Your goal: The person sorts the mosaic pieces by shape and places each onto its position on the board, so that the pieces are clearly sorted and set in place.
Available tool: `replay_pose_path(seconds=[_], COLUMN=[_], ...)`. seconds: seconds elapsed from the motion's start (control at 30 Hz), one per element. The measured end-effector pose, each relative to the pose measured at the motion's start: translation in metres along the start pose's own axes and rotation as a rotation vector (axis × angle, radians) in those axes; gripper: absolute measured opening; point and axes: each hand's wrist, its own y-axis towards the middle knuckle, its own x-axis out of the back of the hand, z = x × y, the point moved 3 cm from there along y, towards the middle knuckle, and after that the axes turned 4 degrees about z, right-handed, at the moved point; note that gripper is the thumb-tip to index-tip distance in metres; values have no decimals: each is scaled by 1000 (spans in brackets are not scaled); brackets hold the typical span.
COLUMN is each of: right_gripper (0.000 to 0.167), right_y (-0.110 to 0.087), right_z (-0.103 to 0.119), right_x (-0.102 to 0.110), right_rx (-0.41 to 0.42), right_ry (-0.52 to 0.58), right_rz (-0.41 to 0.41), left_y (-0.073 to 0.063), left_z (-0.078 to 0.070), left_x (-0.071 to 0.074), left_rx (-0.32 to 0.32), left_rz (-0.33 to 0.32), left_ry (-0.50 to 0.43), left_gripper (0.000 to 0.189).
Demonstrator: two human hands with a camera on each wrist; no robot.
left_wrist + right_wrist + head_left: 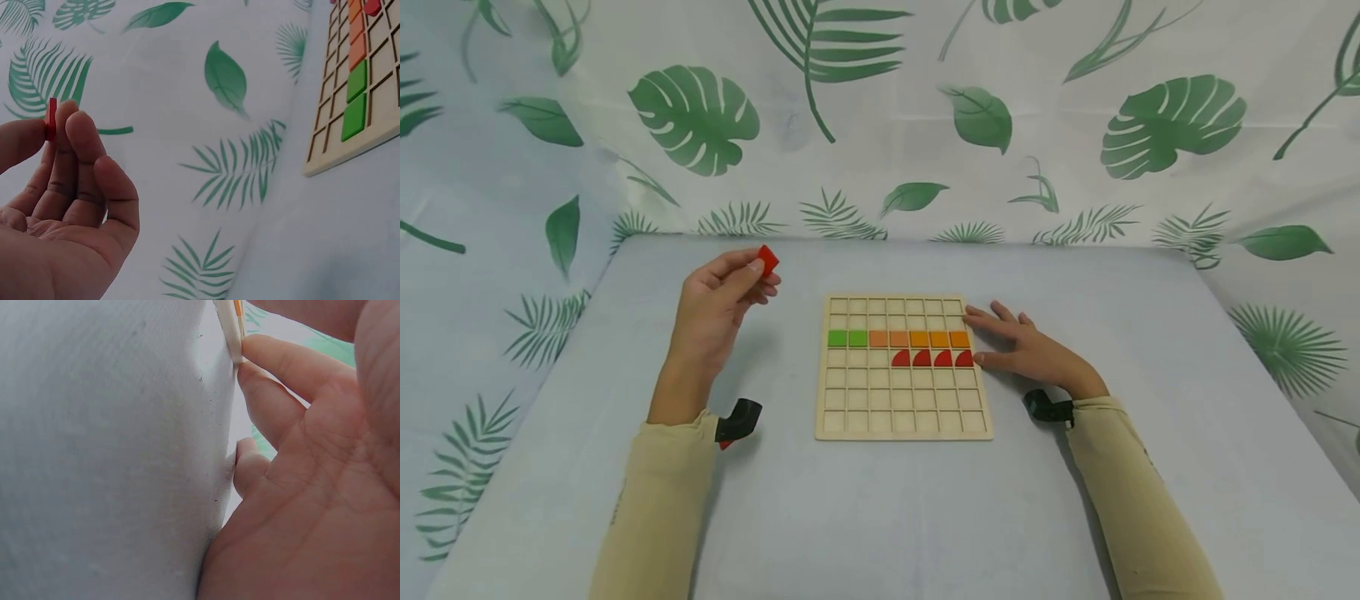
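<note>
My left hand [715, 308] is raised over the table, left of the wooden grid board [904, 436]. Between thumb and fingertips it pinches a thin red tile [768, 260]; the left wrist view shows that red tile [51, 119] edge-on. My right hand [1030, 350] rests at the board's right edge, fingers extended and touching it. One row of the board holds two green tiles [837, 338], two salmon tiles [878, 339] and three orange tiles [939, 339]. Below them, several red quarter-circle tiles [922, 358] fill the right part of the row.
Just under the left wrist camera [739, 420], a bit of a red piece [726, 445] shows, mostly hidden. The right wrist carries a black camera [1048, 407] too. A leaf-patterned white sheet [880, 125] hangs behind the pale table [865, 533].
</note>
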Motion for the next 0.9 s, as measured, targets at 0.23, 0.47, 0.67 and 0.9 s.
replay_pose_path(seconds=[0.23,0.47,0.67,0.9], right_gripper=[78,77,78,78], right_y=[1,0,-1,0], right_z=[-2,2,1,1], right_x=[0,1,1,1], right_rx=[-30,-13,-25,-16], right_ry=[-8,-8,3,2], right_rz=[6,4,8,8], left_y=[4,5,4,4], left_z=[13,26,32,38], left_x=[-9,-19,-28,-38], left_rx=[49,104,128,133], left_rz=[55,93,118,154], left_ry=[58,130,153,124], left_gripper=[25,33,33,32])
